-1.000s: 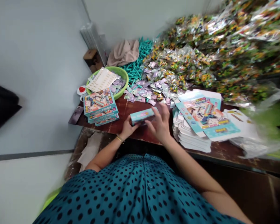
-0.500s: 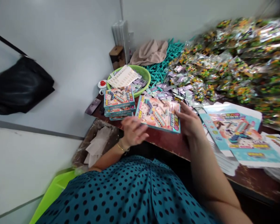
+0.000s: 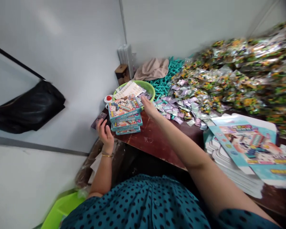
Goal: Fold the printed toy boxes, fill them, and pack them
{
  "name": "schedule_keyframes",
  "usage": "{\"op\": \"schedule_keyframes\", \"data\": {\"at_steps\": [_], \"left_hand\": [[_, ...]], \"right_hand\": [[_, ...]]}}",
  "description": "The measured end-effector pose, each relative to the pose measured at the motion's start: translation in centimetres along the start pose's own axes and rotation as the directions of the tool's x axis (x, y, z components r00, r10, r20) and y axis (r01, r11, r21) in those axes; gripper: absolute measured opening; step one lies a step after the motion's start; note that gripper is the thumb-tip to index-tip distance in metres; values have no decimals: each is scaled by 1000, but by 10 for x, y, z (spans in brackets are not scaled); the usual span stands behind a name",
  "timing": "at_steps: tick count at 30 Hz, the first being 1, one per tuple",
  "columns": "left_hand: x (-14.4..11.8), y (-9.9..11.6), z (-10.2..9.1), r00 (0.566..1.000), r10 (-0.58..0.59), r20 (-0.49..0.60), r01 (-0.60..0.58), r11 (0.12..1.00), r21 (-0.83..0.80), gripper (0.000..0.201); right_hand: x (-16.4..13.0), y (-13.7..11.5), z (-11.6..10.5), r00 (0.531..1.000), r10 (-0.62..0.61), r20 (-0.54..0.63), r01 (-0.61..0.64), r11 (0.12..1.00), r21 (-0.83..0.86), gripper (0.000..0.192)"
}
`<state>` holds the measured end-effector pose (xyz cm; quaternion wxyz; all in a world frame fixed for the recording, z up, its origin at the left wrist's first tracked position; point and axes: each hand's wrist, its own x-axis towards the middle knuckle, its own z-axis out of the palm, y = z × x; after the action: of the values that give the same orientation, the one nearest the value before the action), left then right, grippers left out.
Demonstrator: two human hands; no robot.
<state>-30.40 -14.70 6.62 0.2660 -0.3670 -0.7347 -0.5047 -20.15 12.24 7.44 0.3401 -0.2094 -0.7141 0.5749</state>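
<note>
Here both hands [image 3: 106, 133] flank the box stack [image 3: 125, 116].

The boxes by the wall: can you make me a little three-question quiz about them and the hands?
1. True or false: the stack of boxes stands on the table just in front of the green bowl.
2. Which hand is at the stack's right side, next to the bowl? A. left hand B. right hand
3. Fill in: the flat, unfolded box sheets lie on the person's ____ side.

Key: 1 true. 2 B; the left hand is at the stack's near left corner, by a dark phone. 3 right.
</note>
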Motion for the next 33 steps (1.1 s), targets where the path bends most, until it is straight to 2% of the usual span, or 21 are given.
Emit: {"op": "schedule_keyframes", "data": {"at_steps": [2,4,5,7,8,10,12,14,15,17,19,21,24,26,27,28,29,30,32,33], "left_hand": [[-16,10,3,998,45,33,-45,999,-12,37],[-34,24,10,984,125,126,-117,990,-74,32],[-45,32,15,968,166,189,-144,982,-126,30],[-67,51,30,910,231,344,-148,957,-251,27],[-80,61,40,866,252,432,-119,943,-310,27],[-107,81,63,741,292,605,-26,912,-409,26],[-133,103,89,601,341,723,83,873,-481,24],[-154,126,114,490,397,776,185,823,-537,22],[-161,138,125,451,421,787,230,797,-558,21],[-169,160,142,393,456,799,302,756,-580,20],[-170,178,150,351,471,809,348,736,-580,20],[-169,189,151,311,477,822,390,725,-568,19],[-165,197,139,216,447,868,516,703,-490,24],[-161,200,127,147,397,906,654,648,-390,38],[-158,203,120,127,379,917,729,591,-345,52],[-153,206,114,132,362,923,798,514,-316,68],[-147,210,108,166,336,927,853,423,-306,84],[-141,213,104,224,278,934,890,331,-312,93],[-129,216,99,344,45,938,919,189,-346,92],[-124,215,98,379,-94,921,920,146,-364,87]], "right_hand": [[-37,7,-44,998,-32,-47,26,991,-133,71],[-84,18,-104,992,-91,-91,48,919,-392,67],[-110,25,-137,985,-103,-140,12,845,-535,66],[-165,38,-201,953,-64,-297,-192,631,-752,70],[-191,42,-229,919,-21,-394,-330,509,-795,75],[-237,47,-269,827,78,-557,-552,297,-779,87],[-266,47,-287,768,150,-623,-641,185,-745,84],[-279,45,-289,758,179,-627,-651,151,-744,72],[-281,44,-286,760,182,-624,-648,145,-748,69],[-282,41,-275,777,191,-601,-627,146,-765,72],[-284,37,-262,813,201,-547,-578,163,-799,78],[-289,30,-253,840,196,-506,-539,201,-818,77],[-294,7,-250,841,188,-508,-541,252,-802,57],[-293,-19,-248,837,135,-530,-547,238,-803,48],[-293,-34,-242,839,64,-540,-540,220,-813,48],[-294,-48,-232,851,-28,-525,-508,214,-835,47],[-296,-61,-217,867,-115,-485,-453,221,-864,45],[-298,-72,-198,897,-169,-409,-364,242,-899,43],[-300,-80,-156,973,-187,-139,-67,348,-935,39],[-298,-77,-139,980,-196,-30,57,422,-905,37]]}}
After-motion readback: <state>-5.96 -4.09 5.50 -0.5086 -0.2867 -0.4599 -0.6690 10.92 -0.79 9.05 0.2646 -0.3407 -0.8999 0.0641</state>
